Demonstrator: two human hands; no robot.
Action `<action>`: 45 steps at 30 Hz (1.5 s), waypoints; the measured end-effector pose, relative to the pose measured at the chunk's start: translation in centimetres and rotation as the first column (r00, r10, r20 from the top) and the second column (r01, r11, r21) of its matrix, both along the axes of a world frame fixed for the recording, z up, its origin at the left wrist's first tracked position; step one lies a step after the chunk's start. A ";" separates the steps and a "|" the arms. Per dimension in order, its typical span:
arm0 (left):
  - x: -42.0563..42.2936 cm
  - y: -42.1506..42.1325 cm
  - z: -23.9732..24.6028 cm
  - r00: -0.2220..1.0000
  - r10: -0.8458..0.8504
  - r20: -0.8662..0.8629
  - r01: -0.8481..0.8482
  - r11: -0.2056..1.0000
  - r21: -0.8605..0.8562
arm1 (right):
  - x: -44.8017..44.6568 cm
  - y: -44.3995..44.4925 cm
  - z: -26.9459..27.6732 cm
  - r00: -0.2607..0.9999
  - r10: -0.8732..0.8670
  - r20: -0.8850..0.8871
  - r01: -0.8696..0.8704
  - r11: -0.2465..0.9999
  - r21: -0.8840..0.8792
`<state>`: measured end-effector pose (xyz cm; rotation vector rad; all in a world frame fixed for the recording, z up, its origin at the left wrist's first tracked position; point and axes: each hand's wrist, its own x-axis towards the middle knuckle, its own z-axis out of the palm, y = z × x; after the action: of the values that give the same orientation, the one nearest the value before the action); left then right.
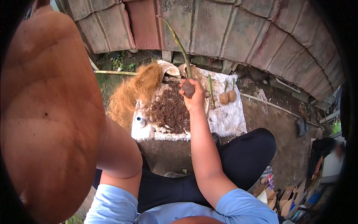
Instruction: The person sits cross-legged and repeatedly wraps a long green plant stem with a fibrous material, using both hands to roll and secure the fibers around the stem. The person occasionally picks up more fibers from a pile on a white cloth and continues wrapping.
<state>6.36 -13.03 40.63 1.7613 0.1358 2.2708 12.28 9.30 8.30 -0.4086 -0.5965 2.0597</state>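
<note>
My right hand (194, 91) grips a dark, rounded soil ball (188, 89) with a long green shoot (183, 51) rising from it, yellowed towards its tip. Very close to the camera, my raised left hand and forearm (53, 112) fill the left side; the fingers cannot be made out. Below the right hand, dark crumbly soil (170, 109) lies on a white woven sheet (228, 120). Two fibre-wrapped balls with short green shoots (224, 98) rest on its right part, beside a slim green-stemmed plant (211, 91). A thread spool (140, 121) is at the sheet's left.
Loose brown fibre (125, 95) is heaped on the sheet's left edge. A tiled roof edge (209, 30) curves across the top. Thin poles (274, 105) lie on the ground. At the right are another person (320, 154) and open cardboard boxes (286, 200).
</note>
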 end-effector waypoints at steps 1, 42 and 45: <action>0.2 0.0 0.1 1.000 0.018 0.003 -0.018 1.000 0.011 | -0.3 -0.3 0.2 1.000 0.007 0.005 -0.007 1.000 0.015; -1.5 15.2 -28.2 0.836 0.463 0.295 -0.040 0.587 -0.808 | -2.6 -4.0 4.5 0.972 -0.200 0.123 0.130 0.894 0.430; -1.5 15.2 -28.2 0.823 0.443 0.357 0.012 0.614 -0.789 | -2.7 -3.9 4.1 0.980 -0.180 0.084 0.132 0.906 0.403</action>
<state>4.88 2.14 12.45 0.6623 1.0979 2.2253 9.61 5.41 12.44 -0.3293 -0.9991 1.7144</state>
